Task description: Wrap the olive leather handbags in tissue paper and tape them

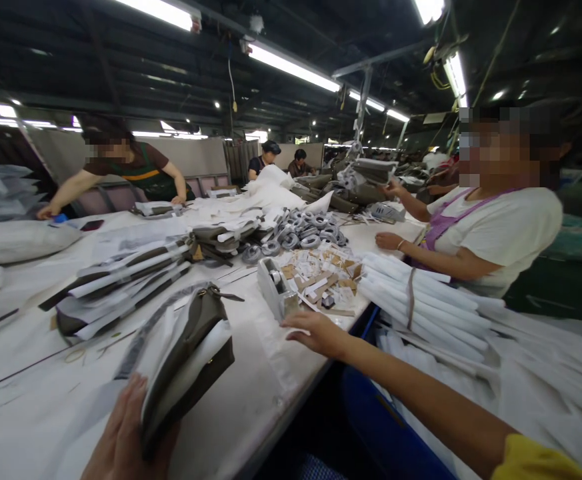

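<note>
My left hand (121, 437) grips the near end of an olive-brown bag (188, 353) stuffed with white paper; the bag stands tilted on the white table (251, 400). My right hand (318, 331) reaches out over the table's edge, fingers stretched flat and holding nothing, just short of a grey tape dispenser (274, 285). Beyond the dispenser lie brown paper tags (323, 273) in a loose heap.
Paper-wrapped bags (125, 280) lie stacked at the left, several tape rolls (301, 233) sit further back. A bundle of white rolled sheets (421, 300) lies at the right. One person in a white shirt (501, 233) works at the right, another (131, 170) leans over the far left.
</note>
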Available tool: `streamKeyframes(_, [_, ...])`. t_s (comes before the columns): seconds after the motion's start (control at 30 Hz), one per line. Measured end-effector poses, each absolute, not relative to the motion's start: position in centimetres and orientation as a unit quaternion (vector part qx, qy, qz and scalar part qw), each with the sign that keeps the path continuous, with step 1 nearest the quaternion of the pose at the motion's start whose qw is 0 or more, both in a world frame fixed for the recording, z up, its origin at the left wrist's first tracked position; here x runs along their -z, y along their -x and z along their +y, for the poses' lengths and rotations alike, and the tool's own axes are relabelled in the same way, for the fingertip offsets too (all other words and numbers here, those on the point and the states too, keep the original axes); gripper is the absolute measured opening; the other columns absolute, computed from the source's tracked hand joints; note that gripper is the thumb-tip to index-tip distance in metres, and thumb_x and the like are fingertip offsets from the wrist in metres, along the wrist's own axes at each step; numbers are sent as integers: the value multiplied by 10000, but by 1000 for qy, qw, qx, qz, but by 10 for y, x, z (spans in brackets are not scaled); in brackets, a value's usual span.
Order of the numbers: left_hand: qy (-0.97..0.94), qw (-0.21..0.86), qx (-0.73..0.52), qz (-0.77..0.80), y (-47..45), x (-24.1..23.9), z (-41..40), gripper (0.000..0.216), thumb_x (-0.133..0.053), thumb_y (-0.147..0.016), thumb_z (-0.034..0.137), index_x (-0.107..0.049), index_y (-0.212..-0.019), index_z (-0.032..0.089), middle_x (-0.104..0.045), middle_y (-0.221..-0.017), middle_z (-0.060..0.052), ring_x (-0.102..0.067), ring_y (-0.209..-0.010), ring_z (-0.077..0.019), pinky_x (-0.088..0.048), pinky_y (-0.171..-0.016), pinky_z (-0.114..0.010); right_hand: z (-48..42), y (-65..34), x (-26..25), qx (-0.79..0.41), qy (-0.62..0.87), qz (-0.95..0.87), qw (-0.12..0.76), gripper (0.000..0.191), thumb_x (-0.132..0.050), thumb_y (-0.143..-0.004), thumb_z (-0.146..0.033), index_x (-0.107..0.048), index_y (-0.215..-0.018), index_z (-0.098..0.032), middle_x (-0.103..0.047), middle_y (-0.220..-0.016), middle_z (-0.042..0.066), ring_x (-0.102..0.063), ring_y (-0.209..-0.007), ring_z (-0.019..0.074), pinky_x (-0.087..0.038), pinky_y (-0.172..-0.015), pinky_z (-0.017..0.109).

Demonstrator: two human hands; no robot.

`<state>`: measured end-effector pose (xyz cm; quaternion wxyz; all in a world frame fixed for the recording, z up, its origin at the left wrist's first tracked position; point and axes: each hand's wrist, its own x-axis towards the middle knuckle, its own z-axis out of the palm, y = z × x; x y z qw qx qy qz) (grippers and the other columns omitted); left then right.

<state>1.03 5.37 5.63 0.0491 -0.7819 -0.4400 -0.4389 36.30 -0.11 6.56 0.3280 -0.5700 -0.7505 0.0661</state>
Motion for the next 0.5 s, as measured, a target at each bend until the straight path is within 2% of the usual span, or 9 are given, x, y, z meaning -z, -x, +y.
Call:
streamKeyframes(0.1, [769, 56, 433, -467, -15, -67, 45, 668, -563, -941, 324, -267, -1539, 294, -440, -1523, -57, -526, -1291, -308, -453, -1069, -457, 11, -336, -30, -75, 543, -785, 288, 526, -724, -851, -392, -607, -1323, -191, -614, -1353, 131, -574, -1263, 247, -460, -1066, 344])
streamKeyframes(0.17, [757, 54, 428, -490, -16, -73, 41, 676, -569, -940, 338, -255, -1538, 322, -464, -1506, -51, -543, -1275, -295, -471, -1047, -439, 19, -326, -10, -63, 562, -774, 286, 434, -701, -872, -360, -651, -1270, -193, -637, -1327, 121, -565, -1277, 250, -454, -1083, 363])
streamKeyframes(0.23, [738, 41, 417, -528, -16, -77, 39, 686, -569, -939, 375, -241, -1540, 330, -487, -1487, -62, -565, -1249, -301, -498, -1010, -436, 22, -320, 2, -57, 577, -759, 297, 244, -616, -931, -278, -723, -1140, -212, -700, -1230, 81, -610, -1223, 219, -475, -1060, 338])
streamKeyframes(0.27, [727, 33, 409, -550, -16, -79, 39, 686, -564, -940, 398, -240, -1541, 324, -497, -1478, -74, -575, -1235, -315, -515, -983, -445, 21, -318, 3, -60, 579, -756, 300, 214, -581, -948, -247, -743, -1084, -218, -725, -1180, 64, -643, -1173, 202, -495, -1029, 314])
streamKeyframes(0.33, [708, 20, 395, -585, -14, -83, 39, 676, -555, -940, 433, -260, -1536, 309, -515, -1459, -97, -591, -1208, -348, -541, -926, -468, 15, -311, -2, -72, 575, -758, 299, 202, -569, -952, -244, -756, -1025, -220, -755, -1097, 47, -692, -1060, 184, -520, -972, 291])
streamKeyframes(0.5, [700, 14, 412, -584, -11, -84, 42, 670, -565, -937, 439, -283, -1529, 303, -543, -1430, -110, -595, -1200, -367, -556, -872, -477, 2, -290, -40, -141, 548, -768, 299, 210, -580, -952, -368, -761, -972, -265, -778, -935, -1, -716, -880, 166, -454, -1023, 341])
